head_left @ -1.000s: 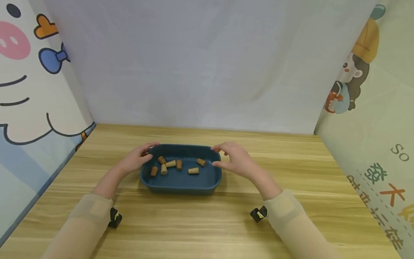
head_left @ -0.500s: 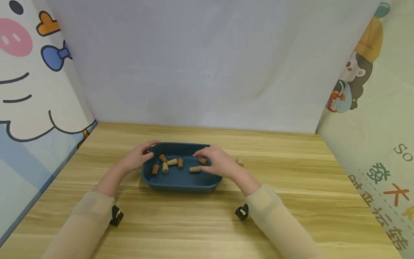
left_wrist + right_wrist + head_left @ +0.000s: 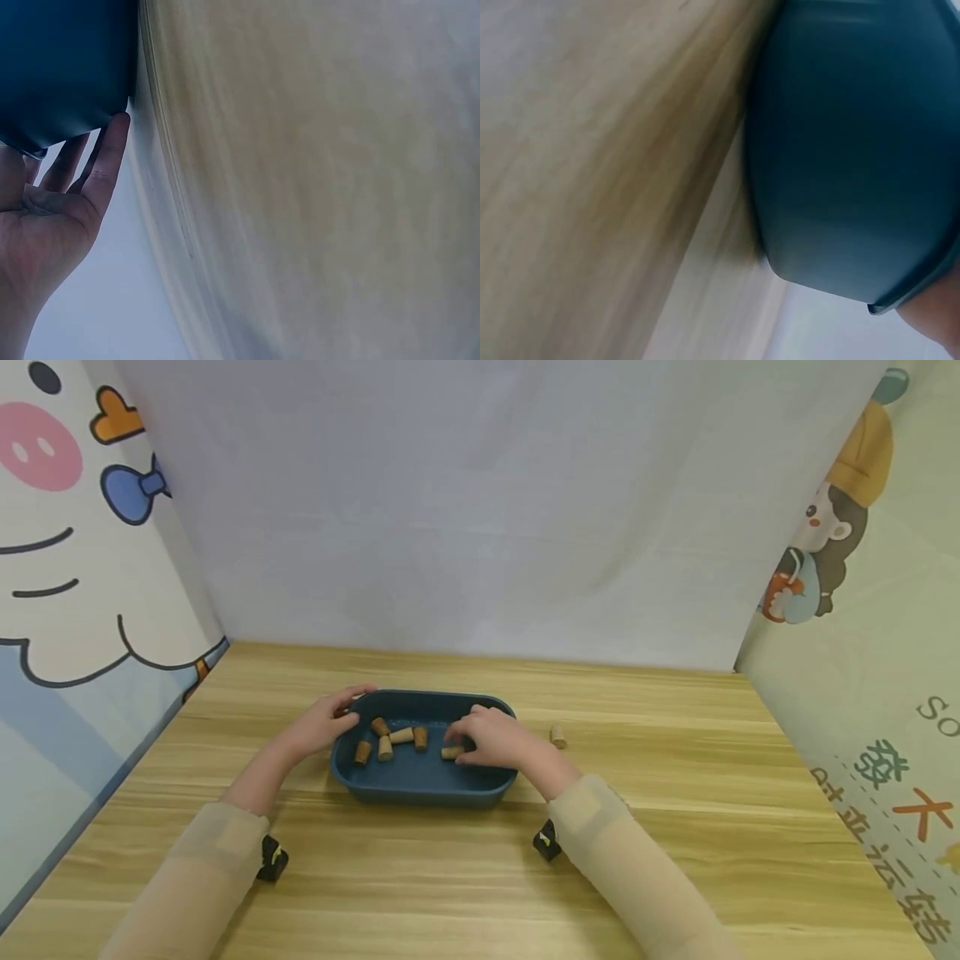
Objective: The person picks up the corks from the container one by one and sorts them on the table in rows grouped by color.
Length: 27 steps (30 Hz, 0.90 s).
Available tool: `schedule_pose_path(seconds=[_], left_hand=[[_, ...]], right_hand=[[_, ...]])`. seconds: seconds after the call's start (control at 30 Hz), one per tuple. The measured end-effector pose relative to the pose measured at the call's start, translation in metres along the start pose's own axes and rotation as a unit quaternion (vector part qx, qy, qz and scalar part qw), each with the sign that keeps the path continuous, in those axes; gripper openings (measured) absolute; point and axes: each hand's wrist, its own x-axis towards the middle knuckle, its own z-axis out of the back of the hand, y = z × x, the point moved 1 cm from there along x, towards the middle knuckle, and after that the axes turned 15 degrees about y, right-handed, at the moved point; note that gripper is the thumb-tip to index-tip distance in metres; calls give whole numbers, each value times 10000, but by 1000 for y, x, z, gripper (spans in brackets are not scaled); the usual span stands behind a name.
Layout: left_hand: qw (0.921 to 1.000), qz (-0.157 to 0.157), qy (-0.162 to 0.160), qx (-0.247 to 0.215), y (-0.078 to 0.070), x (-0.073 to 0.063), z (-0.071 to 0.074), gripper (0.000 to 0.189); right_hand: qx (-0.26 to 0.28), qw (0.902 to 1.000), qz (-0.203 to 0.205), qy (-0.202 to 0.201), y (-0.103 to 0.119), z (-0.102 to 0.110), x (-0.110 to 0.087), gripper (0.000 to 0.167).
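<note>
The person's left hand was partly spread around the left end of a dark teal oblong tray with rounded corners: its thumb lay over the rim and its fingers ran along the outside of the end wall. The right hand reached over the right side of the same tray, knuckles up, its fingers bent downward with the thumb facing them. A pale, tapered cork stopper lay inside the tray, its exposed end showing between thumb and fingertips; whether they pinched it could not be told.

Five brown and tan cork stoppers lay in a loose group toward the left part of the tray. A single light tan cork stopper was on the pale wood-grain desk, outside the tray and near its right end.

The head view alone showed the stoppers and the tray's interior. The left wrist view added the outer side of the tray and the left hand's palm side, with its fingers long and slightly apart, one fingertip touching the wall low down, near the desk. The right wrist view showed mostly the tray's outer wall; only a blurred bit of the right hand appeared beyond the rim, its fingertips hidden.
</note>
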Motion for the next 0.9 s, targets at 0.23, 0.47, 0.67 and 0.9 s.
schedule_pose_path(seconds=[0.23, 0.47, 0.67, 0.9], left_hand=[[10000, 21, -16, 77, 8, 3, 0, 49], [10000, 44, -40, 10, 7, 2, 0, 49], [10000, 83, -49, 13, 6, 1, 0, 49], [10000, 71, -23, -42, 5, 1, 0, 49]], right_hand=[[-115, 9998, -149, 62, 2, 0, 3, 26], [-264, 9995, -178, -30, 2, 0, 3, 27], [-373, 9987, -40, -339, 3, 2, -2, 34], [-13, 9970, 357, -690, 7, 15, -20, 41]])
